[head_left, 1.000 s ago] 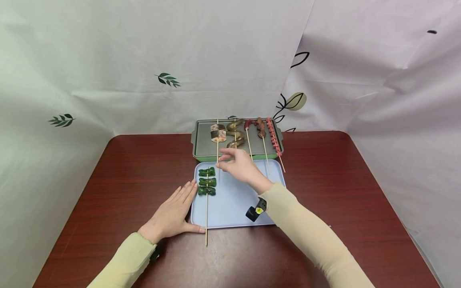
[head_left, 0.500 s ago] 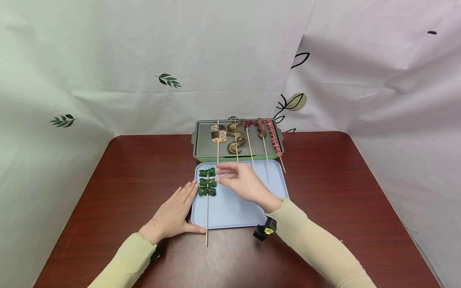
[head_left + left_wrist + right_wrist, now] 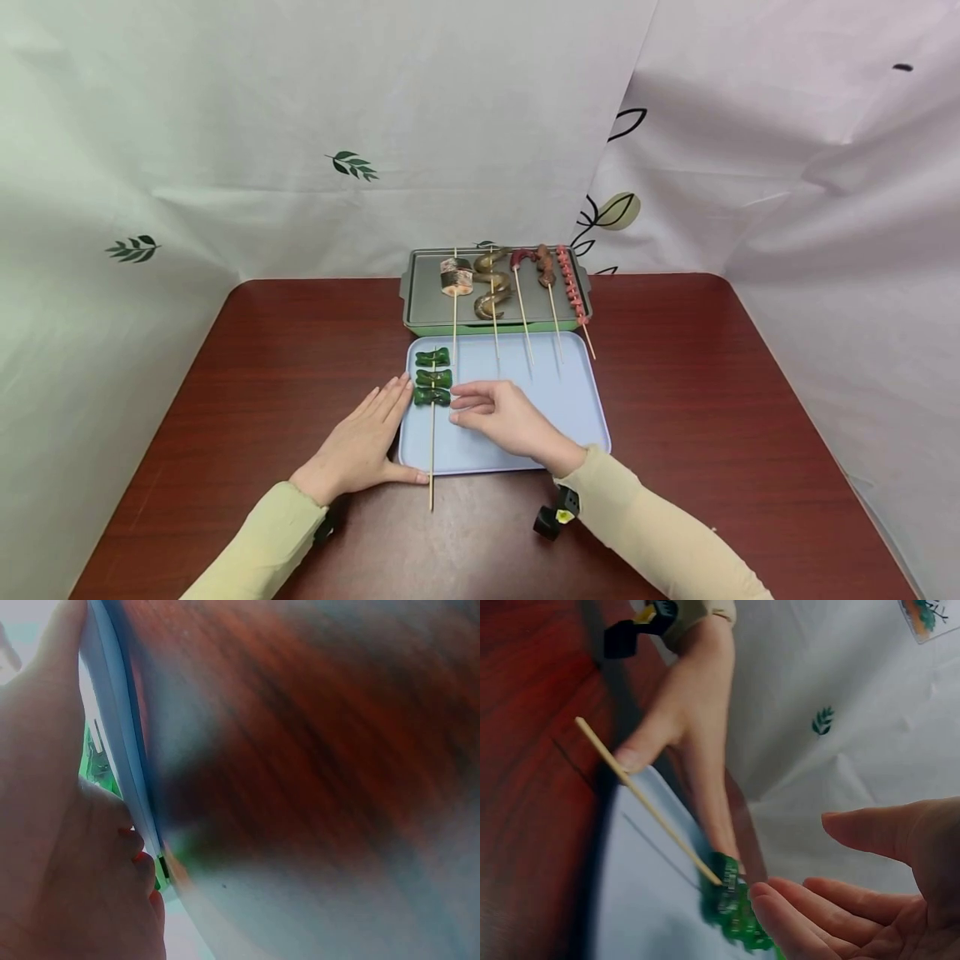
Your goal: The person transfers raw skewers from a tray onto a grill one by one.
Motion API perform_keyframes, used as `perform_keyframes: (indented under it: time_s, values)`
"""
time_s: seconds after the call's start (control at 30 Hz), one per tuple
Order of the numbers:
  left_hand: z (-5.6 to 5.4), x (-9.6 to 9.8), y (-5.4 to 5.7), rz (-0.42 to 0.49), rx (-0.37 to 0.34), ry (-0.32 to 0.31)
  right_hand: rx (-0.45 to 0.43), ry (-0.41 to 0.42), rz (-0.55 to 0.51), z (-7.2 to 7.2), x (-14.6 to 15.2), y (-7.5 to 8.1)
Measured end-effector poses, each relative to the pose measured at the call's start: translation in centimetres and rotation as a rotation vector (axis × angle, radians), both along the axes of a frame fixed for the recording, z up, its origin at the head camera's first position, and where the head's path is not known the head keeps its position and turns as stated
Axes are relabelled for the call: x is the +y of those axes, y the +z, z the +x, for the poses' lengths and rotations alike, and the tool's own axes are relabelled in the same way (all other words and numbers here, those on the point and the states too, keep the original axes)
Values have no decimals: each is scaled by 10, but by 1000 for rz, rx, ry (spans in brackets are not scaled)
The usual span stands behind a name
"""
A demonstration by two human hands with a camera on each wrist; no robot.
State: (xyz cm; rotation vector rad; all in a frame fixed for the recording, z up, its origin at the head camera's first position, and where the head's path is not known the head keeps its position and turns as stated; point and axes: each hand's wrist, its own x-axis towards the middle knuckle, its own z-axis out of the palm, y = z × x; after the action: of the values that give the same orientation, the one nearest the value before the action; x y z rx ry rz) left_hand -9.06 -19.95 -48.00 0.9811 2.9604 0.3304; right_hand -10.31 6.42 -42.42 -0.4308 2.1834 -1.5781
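Note:
A skewer of green pepper pieces (image 3: 433, 378) lies along the left side of the pale blue tray (image 3: 562, 400), its bare stick reaching past the front edge. My left hand (image 3: 358, 446) rests against the tray's left side with straight fingers, its thumb near the stick at the front corner. Just right of the peppers, over the tray, is my right hand (image 3: 504, 417). The right wrist view shows the thumb and fingers of my right hand (image 3: 855, 900) apart, with nothing between them, close to the pepper pieces (image 3: 739, 915).
Behind the tray stands a grey-topped green grill (image 3: 427, 304). On it lie a black-and-white chunk skewer (image 3: 456, 277), a shrimp skewer (image 3: 491, 283), a dark red curled skewer (image 3: 522, 258), a brown meat skewer (image 3: 546, 267) and a pink-piece skewer (image 3: 572, 287). Their sticks reach toward the tray.
My right hand has come back toward me from the black-and-white skewer's stick, down alongside the green peppers. The left hand has stayed at the tray's edge. The skewers have not visibly moved.

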Motion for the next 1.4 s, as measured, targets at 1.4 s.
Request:
perform_keyframes:
  time_s: [1.4]
  values:
    - [0,0,1,-24,-5,-10,-486,-71,-376,19,-29,-45]
